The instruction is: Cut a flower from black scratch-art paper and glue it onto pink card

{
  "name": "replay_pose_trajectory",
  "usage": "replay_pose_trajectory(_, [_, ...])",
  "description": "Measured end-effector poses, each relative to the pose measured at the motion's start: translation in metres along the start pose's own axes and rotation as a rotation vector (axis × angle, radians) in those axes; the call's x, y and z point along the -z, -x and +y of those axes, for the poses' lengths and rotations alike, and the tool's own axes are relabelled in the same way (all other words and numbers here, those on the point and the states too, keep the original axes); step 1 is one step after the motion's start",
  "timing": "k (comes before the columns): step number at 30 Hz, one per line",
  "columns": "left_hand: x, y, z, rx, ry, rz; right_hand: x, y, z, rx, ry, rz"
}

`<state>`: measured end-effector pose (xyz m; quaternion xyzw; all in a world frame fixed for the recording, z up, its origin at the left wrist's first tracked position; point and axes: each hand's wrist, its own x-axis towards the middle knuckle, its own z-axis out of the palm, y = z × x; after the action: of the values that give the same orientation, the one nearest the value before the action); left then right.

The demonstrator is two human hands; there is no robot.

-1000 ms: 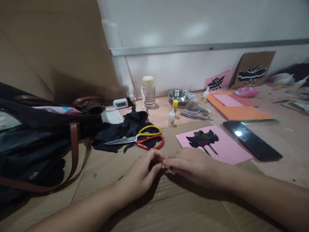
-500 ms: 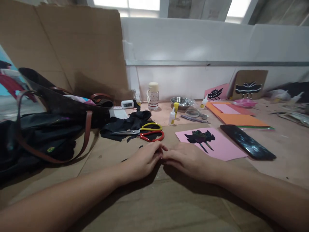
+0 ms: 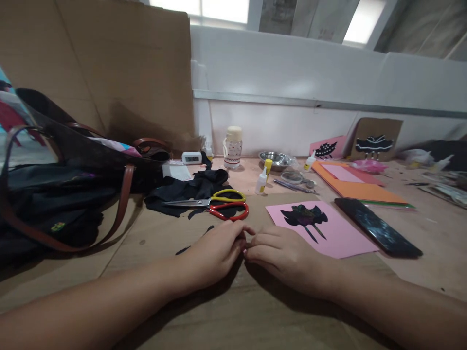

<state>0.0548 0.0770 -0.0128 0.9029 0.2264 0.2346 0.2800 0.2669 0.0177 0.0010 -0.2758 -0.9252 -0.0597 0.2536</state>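
My left hand (image 3: 219,250) and my right hand (image 3: 284,253) meet fingertip to fingertip above the cardboard sheet (image 3: 219,318). Both have their fingers curled in and pressed together; whatever lies between them, if anything, is too small and hidden to make out. Just beyond my left hand lie scissors (image 3: 209,201) with one yellow and one red handle, resting on crumpled black cloth (image 3: 204,183). Small black scraps (image 3: 182,251) sit beside my left wrist. Past my right hand is a pink card (image 3: 339,243) bearing a black cut-out figure (image 3: 304,216) with two thin legs.
A dark phone (image 3: 377,227) lies right of the pink card. Farther back stand glue bottles (image 3: 261,182), a glue stick (image 3: 268,166), a metal bowl (image 3: 273,159), a drink bottle (image 3: 233,148) and a stack of coloured paper (image 3: 372,188). At left, a handbag (image 3: 87,146) rests by black fabric (image 3: 62,209).
The camera view has tilted and shifted slightly, so things on the table sit a little lower. My hands stay together with fingers pinched in nearly the same pose.
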Motion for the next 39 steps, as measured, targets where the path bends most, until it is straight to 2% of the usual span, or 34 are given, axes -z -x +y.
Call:
replay_pose_trajectory(5, [-0.001,-0.002,0.000,0.004,-0.033,0.009,-0.004,-0.004,-0.004,-0.011,-0.009,0.019])
replay_pose_trajectory(11, [-0.001,-0.001,-0.003,-0.009,-0.046,0.011,-0.006,-0.005,-0.006,-0.055,-0.061,-0.016])
replay_pose_trajectory(19, [0.003,-0.003,0.002,0.035,-0.108,0.018,-0.009,-0.005,-0.006,0.057,0.043,0.072])
replay_pose_trajectory(28, [0.004,-0.001,0.004,0.011,-0.052,0.123,-0.011,-0.010,-0.011,0.009,-0.018,0.092])
replay_pose_trajectory(34, [0.009,0.000,0.006,0.003,-0.067,0.186,0.005,-0.005,-0.010,-0.121,-0.087,-0.006])
replay_pose_trajectory(37, [0.013,0.002,0.012,-0.035,-0.170,0.173,0.014,-0.006,-0.006,-0.177,-0.086,0.045])
replay_pose_trajectory(39, [0.014,0.010,0.026,-0.133,-0.344,0.122,0.016,-0.006,-0.002,-0.228,-0.063,0.090])
